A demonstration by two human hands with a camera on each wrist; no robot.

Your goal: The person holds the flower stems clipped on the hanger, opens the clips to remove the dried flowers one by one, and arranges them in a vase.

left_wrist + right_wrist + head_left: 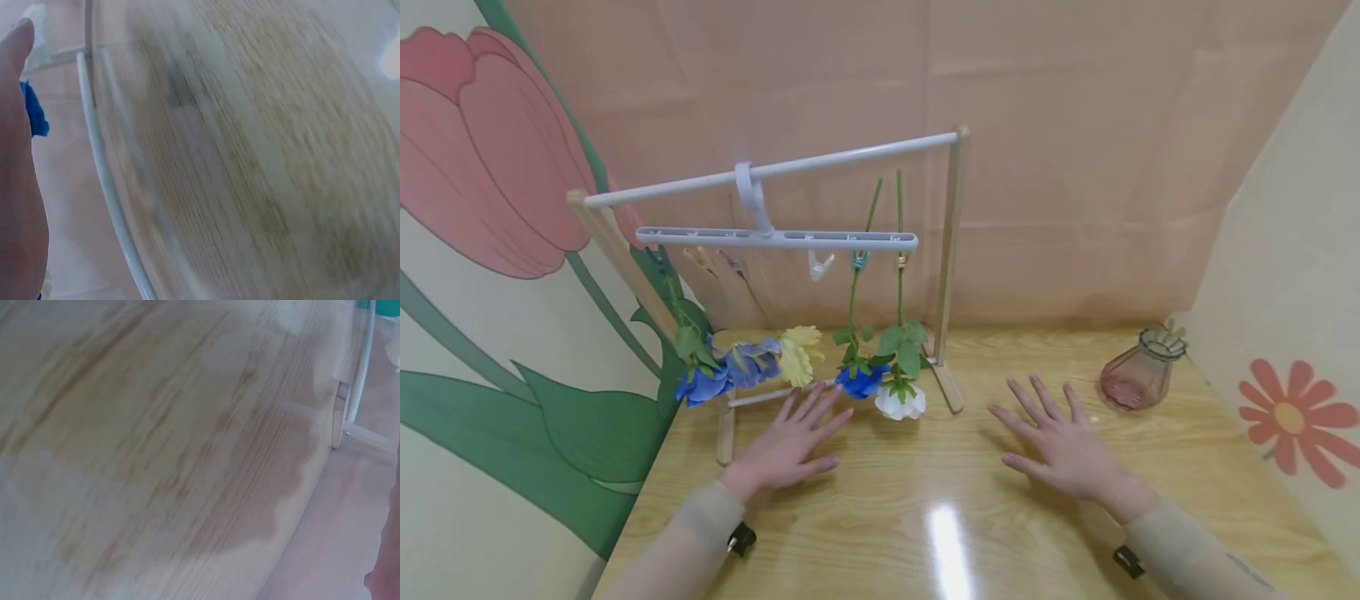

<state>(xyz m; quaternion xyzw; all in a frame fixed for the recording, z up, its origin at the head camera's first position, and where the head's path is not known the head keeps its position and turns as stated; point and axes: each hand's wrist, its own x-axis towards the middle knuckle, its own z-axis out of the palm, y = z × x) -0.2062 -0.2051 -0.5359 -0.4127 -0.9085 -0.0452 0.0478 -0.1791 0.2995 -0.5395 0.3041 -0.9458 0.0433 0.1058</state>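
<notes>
My left hand [788, 450] is spread palm down over the table's left half, fingertips close to the rack's low white bar [760, 400]. Fingers apart, my right hand [1063, 450] hovers or rests palm down right of the rack. Both hold nothing. Flowers hang head down from a white clip hanger [715, 237]: a blue flower [702, 385], a purple one [751, 364] and a yellow one [799, 354] on the left, a blue rose [861, 382] and a white flower [900, 402] on the right. Between the groups, a white clip [820, 267] bears no flower.
A rack with a white top rod [850, 157] and wooden posts [953, 250] carries the hanger. A pinkish glass vase [1138, 375] stands at the back right of the wooden table [880, 517]. Pink cloth [1075, 167] covers the back; painted walls flank both sides.
</notes>
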